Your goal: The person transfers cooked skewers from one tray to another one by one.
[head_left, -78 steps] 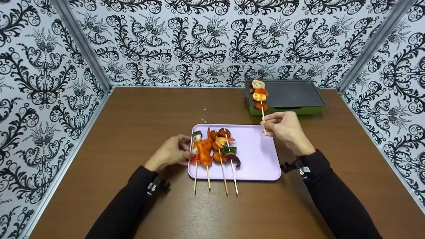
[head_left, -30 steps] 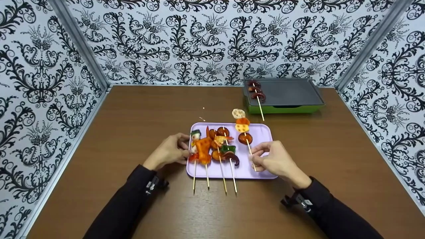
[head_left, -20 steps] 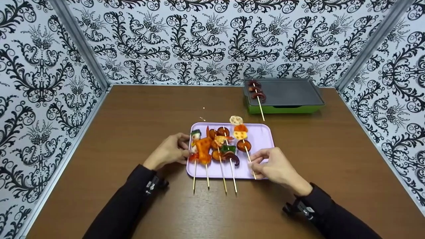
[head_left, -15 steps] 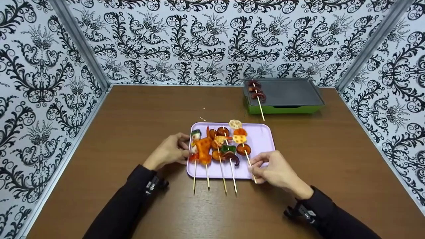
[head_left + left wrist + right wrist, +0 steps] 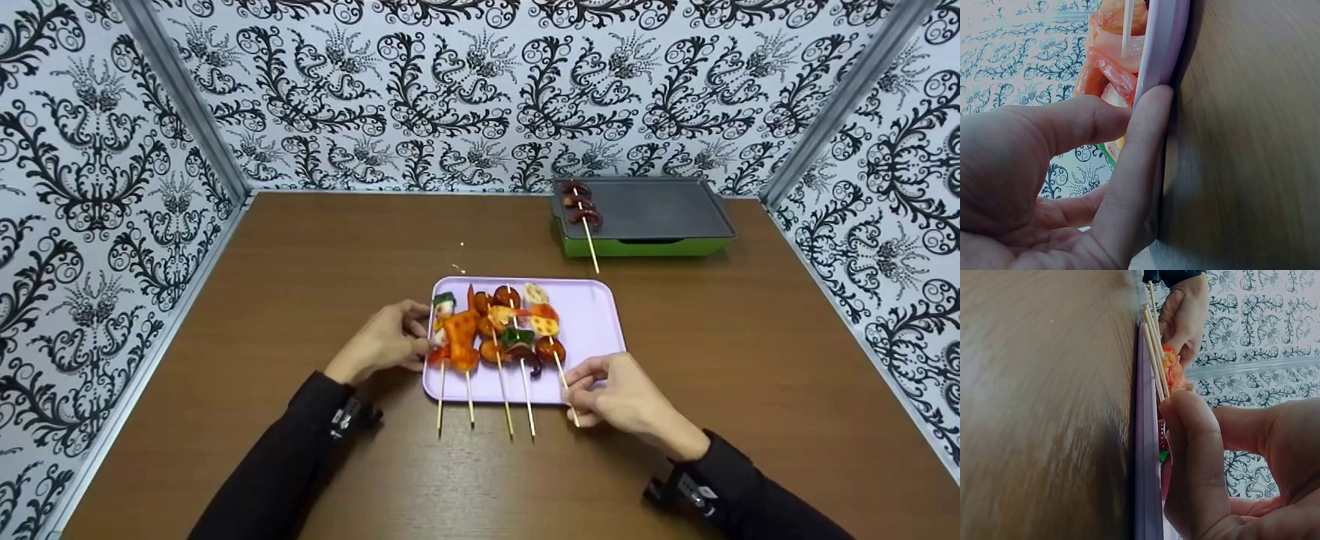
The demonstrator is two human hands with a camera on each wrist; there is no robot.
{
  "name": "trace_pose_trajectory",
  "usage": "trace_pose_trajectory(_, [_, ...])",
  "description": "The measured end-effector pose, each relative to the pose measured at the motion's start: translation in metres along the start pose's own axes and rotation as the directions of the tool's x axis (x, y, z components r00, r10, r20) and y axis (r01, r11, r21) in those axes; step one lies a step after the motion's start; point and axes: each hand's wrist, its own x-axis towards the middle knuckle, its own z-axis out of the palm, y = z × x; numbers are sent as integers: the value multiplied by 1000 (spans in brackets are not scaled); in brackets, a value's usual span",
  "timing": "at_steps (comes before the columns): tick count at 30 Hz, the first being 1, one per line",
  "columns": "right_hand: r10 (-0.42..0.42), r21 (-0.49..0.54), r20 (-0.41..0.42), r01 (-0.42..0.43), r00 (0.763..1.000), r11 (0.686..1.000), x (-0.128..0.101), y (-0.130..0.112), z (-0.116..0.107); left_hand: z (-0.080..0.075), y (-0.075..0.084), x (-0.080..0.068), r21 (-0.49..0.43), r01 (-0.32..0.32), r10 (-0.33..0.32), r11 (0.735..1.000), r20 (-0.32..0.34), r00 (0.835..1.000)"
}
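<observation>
A lilac tray (image 5: 589, 311) lies on the table with several food skewers side by side on it. My left hand (image 5: 384, 337) holds the tray's left edge; in the left wrist view thumb and finger pinch its rim (image 5: 1157, 53). At the tray's front right, my right hand (image 5: 626, 394) pinches the stick of a skewer (image 5: 545, 326) bearing a lotus-root slice, orange and yellow pieces and a brown round piece. That skewer's food lies over the tray beside an octopus-tentacle skewer (image 5: 517, 337). An orange meat skewer (image 5: 461, 341) lies further left. Fingers hide part of the held stick.
A green tabletop grill (image 5: 652, 247) with a dark plate stands at the back right. On its left side lies a skewer of dark red-brown pieces (image 5: 582, 215), its stick jutting over the front edge. Patterned walls enclose the table's back and sides.
My right hand has brought the lotus-root skewer from over the grill to the tray's right half, then lowered it toward the front among the others. The left hand has stayed at the tray's edge.
</observation>
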Motion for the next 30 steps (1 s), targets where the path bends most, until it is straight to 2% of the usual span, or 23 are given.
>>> trace_pose_trajectory(10, [15,-29,16,-15,1000,999,3,2,-3,1,1,-2,-6,8,-9,1000,-12,1000])
trace_pose_trajectory(17, [-8,-74,33,11,999,997,2,2,-7,1,3,-2,3,20,-20,1000,-18,1000])
trace_pose_trajectory(24, [-78,-219,19,81,997,972,2,1,-14,1,2,0,0,2,-2,1000,-11,1000])
trace_pose_trajectory(30, [-95,-303,1,91,995,948,4,1,-16,1,0,0,-23,-11,11,1000,-3,1000])
